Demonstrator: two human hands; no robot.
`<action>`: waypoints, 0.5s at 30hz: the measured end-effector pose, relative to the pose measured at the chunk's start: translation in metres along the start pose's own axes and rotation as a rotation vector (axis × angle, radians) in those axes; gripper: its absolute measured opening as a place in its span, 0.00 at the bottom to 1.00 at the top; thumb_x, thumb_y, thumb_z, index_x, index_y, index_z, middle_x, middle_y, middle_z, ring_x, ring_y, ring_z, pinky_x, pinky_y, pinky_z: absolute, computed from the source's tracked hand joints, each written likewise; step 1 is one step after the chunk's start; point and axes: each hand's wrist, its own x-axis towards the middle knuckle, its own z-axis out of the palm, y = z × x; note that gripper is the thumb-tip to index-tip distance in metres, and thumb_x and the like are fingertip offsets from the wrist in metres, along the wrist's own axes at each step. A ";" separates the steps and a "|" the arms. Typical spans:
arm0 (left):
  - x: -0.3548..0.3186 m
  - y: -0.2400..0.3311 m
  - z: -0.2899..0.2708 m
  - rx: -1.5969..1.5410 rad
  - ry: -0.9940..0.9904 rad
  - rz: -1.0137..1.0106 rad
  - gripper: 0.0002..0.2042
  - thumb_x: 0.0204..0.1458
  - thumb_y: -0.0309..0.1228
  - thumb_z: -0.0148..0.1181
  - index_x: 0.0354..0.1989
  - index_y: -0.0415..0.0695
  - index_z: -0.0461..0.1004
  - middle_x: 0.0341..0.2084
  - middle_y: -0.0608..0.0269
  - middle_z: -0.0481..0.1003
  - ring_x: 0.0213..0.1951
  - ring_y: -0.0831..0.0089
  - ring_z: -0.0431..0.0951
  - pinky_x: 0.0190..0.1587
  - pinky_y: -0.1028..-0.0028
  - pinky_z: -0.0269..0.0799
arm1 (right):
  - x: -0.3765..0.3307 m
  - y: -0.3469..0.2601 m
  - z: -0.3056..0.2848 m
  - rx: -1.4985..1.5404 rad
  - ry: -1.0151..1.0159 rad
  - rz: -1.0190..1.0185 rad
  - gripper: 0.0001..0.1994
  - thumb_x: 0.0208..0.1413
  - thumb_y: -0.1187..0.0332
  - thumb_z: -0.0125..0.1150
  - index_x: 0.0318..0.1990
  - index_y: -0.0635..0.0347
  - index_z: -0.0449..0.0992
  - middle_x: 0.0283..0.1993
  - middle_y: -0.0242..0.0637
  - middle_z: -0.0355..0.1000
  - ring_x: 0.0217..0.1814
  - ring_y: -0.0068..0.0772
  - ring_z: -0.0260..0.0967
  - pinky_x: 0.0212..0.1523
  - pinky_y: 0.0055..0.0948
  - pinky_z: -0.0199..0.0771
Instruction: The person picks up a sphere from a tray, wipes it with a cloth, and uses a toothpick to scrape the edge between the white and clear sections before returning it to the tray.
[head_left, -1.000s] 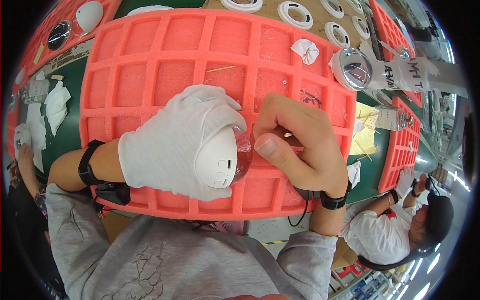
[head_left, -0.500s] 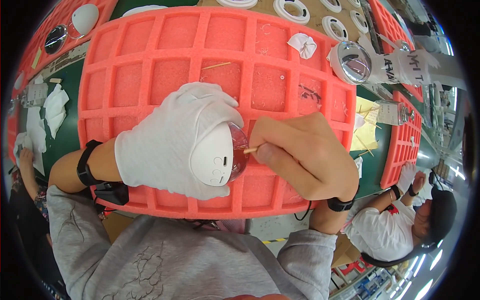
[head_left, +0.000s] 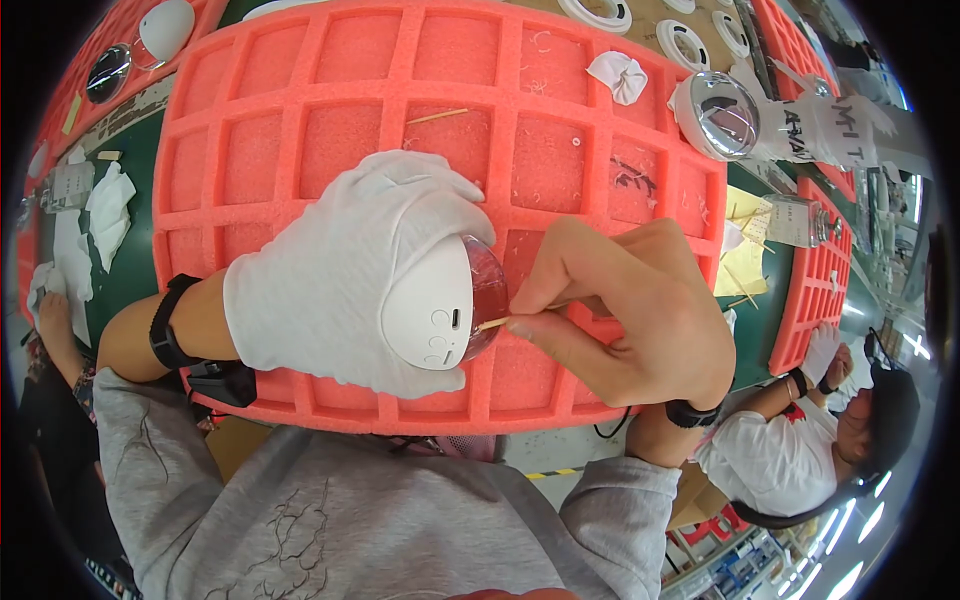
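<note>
— Biggest thing there?
— The pink foam tray (head_left: 505, 130).
— And the hands?
— Gloved left hand (head_left: 340, 270), curled in a grip; bare right hand (head_left: 640, 305), pinching.
— On what?
— Left, a rounded white device (head_left: 425, 305), above the tray; right, a wooden stick (head_left: 494, 323), tip at the device's clear dome (head_left: 487, 278).

On my feed, the gloved left hand (head_left: 345, 275) hides the left side of the white device (head_left: 425, 310). I can't tell whether the wooden stick (head_left: 494, 323) touches the clear dome (head_left: 488, 280). The frame's top edge crops a white ring (head_left: 608, 25); the print on the bottle (head_left: 793, 222), at right, is too small.
</note>
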 end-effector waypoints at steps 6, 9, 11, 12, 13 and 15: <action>0.001 -0.007 0.004 0.017 0.009 0.020 0.44 0.27 0.47 0.83 0.57 0.48 0.69 0.59 0.52 0.68 0.62 0.46 0.65 0.61 0.50 0.62 | 0.002 0.009 0.003 -0.053 -0.003 -0.030 0.09 0.46 0.77 0.74 0.31 0.62 0.77 0.23 0.34 0.76 0.20 0.34 0.74 0.20 0.26 0.67; 0.001 -0.009 0.007 0.014 0.020 0.007 0.44 0.27 0.47 0.83 0.57 0.48 0.69 0.59 0.52 0.68 0.62 0.46 0.66 0.61 0.51 0.63 | 0.003 0.011 0.004 -0.098 -0.001 -0.066 0.09 0.44 0.77 0.76 0.29 0.62 0.78 0.22 0.34 0.75 0.19 0.34 0.73 0.20 0.26 0.67; 0.001 -0.010 0.009 0.011 0.027 0.003 0.43 0.27 0.47 0.83 0.57 0.48 0.70 0.59 0.52 0.69 0.62 0.46 0.66 0.61 0.51 0.63 | 0.004 0.010 0.006 -0.112 0.014 -0.070 0.09 0.43 0.77 0.76 0.29 0.62 0.78 0.22 0.34 0.75 0.19 0.34 0.73 0.19 0.26 0.66; 0.001 -0.011 0.009 0.010 0.035 0.010 0.43 0.27 0.47 0.83 0.56 0.48 0.70 0.59 0.52 0.69 0.62 0.46 0.66 0.61 0.51 0.63 | 0.004 0.010 0.007 -0.127 0.029 -0.077 0.09 0.43 0.76 0.76 0.28 0.62 0.78 0.21 0.33 0.74 0.18 0.34 0.72 0.19 0.26 0.66; 0.001 -0.011 0.009 0.009 0.043 0.018 0.43 0.27 0.47 0.83 0.56 0.48 0.70 0.58 0.52 0.69 0.62 0.46 0.66 0.61 0.51 0.64 | 0.004 0.009 0.007 -0.144 0.045 -0.084 0.09 0.42 0.76 0.77 0.27 0.62 0.78 0.21 0.33 0.74 0.18 0.34 0.72 0.18 0.26 0.66; 0.000 -0.013 0.010 0.007 0.047 0.017 0.43 0.27 0.47 0.83 0.56 0.49 0.70 0.58 0.53 0.69 0.62 0.47 0.66 0.61 0.51 0.64 | 0.004 0.009 0.008 -0.147 0.036 -0.090 0.09 0.42 0.76 0.77 0.27 0.62 0.78 0.21 0.33 0.74 0.18 0.34 0.71 0.18 0.26 0.65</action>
